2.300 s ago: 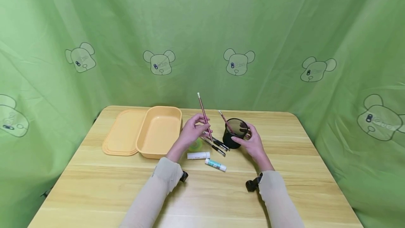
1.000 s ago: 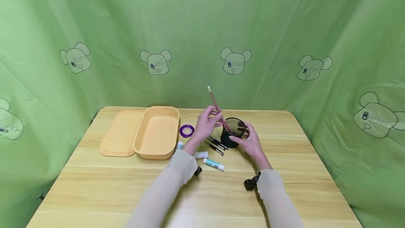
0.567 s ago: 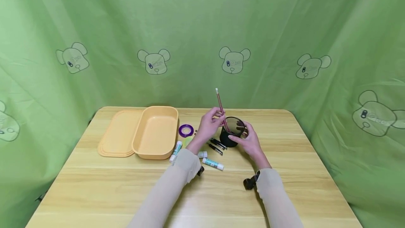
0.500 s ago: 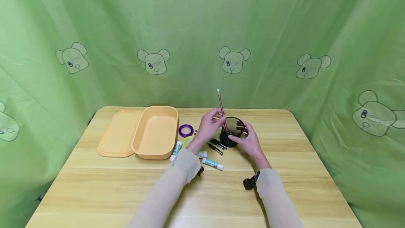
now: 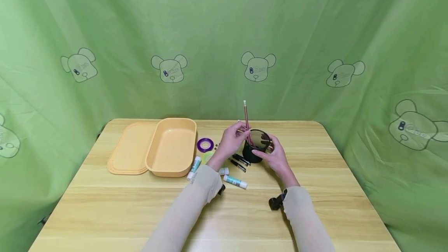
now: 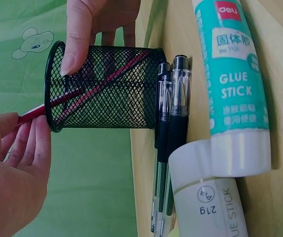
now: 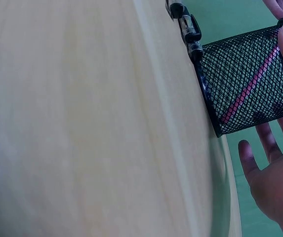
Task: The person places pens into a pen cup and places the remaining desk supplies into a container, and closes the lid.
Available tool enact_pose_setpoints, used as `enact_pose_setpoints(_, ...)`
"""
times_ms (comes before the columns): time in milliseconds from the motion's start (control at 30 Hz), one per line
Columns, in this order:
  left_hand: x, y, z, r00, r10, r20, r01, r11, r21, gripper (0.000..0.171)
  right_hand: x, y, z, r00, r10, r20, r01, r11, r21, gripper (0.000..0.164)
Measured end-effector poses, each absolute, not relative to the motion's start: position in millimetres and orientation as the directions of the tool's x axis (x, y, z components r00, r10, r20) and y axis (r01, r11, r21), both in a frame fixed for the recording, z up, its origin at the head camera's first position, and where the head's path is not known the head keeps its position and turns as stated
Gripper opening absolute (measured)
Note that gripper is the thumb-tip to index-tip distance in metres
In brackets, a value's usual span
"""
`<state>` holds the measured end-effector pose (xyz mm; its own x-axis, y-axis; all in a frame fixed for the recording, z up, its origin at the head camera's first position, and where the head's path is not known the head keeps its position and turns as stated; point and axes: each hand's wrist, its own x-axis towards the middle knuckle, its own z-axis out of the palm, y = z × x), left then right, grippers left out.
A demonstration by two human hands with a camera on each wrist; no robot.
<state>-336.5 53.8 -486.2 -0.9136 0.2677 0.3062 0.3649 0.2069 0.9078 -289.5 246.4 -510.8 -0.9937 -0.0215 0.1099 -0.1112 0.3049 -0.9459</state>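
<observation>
My left hand (image 5: 231,142) pinches a red pencil (image 5: 246,115) with a white eraser end, which stands nearly upright. In the left wrist view, the pencil's lower part reaches through the mouth of a black mesh pen holder (image 6: 106,116). A second red pencil (image 7: 250,88) leans slantwise inside the holder. My right hand (image 5: 278,160) grips the holder from the right, its thumb across the rim side and its fingers around the far side. Several black-gripped clear pens (image 6: 179,94) lie beside the holder's base, partly hidden under my left hand in the head view.
Glue sticks (image 5: 235,181) lie in front of the pens and near the orange box. A purple tape roll (image 5: 205,145) and a green ring (image 5: 207,156) lie left of my left hand. The open orange box (image 5: 171,149) stands at left, its lid (image 5: 131,153) beside it.
My left hand has moved right, taking the pencil from over the pens into the pen holder. The pencil has become more upright and sunk a little. My right hand has kept its grip on the holder.
</observation>
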Motion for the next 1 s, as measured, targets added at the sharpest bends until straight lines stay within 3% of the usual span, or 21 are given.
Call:
enact_pose_setpoints(600, -336.9, 54.5, -490.1, -0.903, 0.277, 0.329, 0.401, 0.268, 0.876, 0.019, -290.3, 247.5, -512.8, -0.995, -0.024, 0.096, -0.099, 0.306, -0.947, 0.086)
enact_pose_setpoints(1000, -336.9, 54.6, -490.5, -0.91, 0.267, 0.318, 0.38, 0.23, 0.896, 0.022, -291.6, 246.0, -511.9, -0.995, -0.011, 0.095, -0.094, 0.301, -0.949, 0.086)
